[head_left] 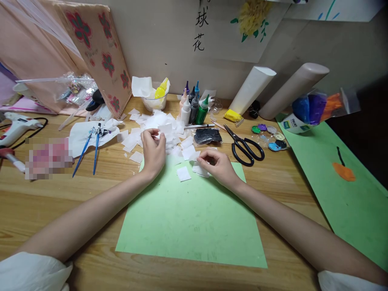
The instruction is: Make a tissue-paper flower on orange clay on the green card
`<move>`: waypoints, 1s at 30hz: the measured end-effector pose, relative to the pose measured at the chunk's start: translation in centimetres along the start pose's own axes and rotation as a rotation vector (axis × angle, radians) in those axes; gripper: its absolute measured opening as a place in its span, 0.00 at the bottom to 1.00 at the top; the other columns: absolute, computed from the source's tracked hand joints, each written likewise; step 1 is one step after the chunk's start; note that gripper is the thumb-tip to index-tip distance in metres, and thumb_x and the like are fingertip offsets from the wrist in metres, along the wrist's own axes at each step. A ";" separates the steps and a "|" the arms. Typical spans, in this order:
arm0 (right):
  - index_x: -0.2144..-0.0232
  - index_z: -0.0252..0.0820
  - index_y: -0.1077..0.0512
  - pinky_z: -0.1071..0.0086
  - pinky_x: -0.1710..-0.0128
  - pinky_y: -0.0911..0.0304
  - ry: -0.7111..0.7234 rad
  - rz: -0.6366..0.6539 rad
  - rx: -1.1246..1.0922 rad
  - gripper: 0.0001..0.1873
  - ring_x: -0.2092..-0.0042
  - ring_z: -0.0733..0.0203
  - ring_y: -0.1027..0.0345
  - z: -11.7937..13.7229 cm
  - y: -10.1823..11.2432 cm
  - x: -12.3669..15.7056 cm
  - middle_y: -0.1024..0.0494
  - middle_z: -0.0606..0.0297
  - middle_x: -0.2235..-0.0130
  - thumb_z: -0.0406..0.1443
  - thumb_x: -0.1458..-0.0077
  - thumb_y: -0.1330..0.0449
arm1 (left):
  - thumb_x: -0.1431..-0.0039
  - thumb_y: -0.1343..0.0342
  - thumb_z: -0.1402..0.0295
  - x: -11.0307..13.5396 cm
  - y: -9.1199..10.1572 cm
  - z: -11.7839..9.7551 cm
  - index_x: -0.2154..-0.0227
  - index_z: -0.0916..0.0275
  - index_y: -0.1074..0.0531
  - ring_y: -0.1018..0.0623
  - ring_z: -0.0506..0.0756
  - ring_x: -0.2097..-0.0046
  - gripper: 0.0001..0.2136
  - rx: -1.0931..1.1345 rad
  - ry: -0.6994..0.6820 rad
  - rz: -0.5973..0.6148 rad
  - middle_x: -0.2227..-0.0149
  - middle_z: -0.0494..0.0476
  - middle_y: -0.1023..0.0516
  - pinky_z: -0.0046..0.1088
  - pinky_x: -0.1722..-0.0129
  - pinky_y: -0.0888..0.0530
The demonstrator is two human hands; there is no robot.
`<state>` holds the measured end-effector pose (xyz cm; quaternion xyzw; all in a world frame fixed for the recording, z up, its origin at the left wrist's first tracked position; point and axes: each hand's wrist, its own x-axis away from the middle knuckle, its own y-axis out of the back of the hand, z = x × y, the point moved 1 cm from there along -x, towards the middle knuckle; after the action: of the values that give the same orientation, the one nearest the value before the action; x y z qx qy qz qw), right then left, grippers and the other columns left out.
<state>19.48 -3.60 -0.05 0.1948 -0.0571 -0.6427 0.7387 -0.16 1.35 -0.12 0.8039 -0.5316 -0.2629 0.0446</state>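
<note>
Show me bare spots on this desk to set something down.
Free: near half of the green sheet; bare desktop left of it, below the paintbrushes. Crowded: paper squares around the left hand and right hand, then bottles and scissors behind.

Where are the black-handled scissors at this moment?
In the head view the scissors lie on the wooden table, right of centre, just beyond the right hand, between a black pouch and a cluster of small paint pots.

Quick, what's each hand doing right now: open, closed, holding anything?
Left hand: closed, pinching a white paper square.
Right hand: closed, pinching white paper pieces over the green sheet.
</note>
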 end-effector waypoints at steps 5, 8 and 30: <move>0.74 0.40 0.28 0.69 0.70 0.45 0.064 0.019 -0.020 0.06 0.69 0.63 0.39 0.2 0.1 0.0 0.30 0.65 0.71 0.36 0.46 0.41 | 0.41 0.47 0.66 1.5 0.2 -2.4 0.60 0.59 0.33 0.34 0.54 0.56 0.07 -0.084 -0.384 0.444 0.59 0.55 0.34 0.34 0.54 0.35; 0.72 0.40 0.27 0.70 0.71 0.44 0.087 0.022 -0.019 0.07 0.68 0.63 0.39 0.3 0.1 0.0 0.32 0.64 0.69 0.36 0.45 0.41 | 0.40 0.47 0.64 2.1 0.1 -2.9 0.63 0.59 0.30 0.32 0.55 0.56 0.06 -0.100 -0.505 0.683 0.62 0.54 0.32 0.34 0.54 0.36; 0.68 0.41 0.31 0.60 0.59 0.45 0.293 -0.015 0.748 0.02 0.58 0.50 0.39 0.7 -0.3 0.2 0.26 0.59 0.64 0.32 0.43 0.43 | 0.49 0.40 0.61 2.3 -0.2 -2.2 0.59 0.60 0.34 0.28 0.56 0.63 0.17 -0.292 -0.388 0.635 0.68 0.50 0.26 0.35 0.60 0.37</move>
<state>19.01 -3.99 0.41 0.5404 -0.1797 -0.5482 0.6125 1.72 -1.03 0.83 0.5201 -0.7094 -0.4558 0.1364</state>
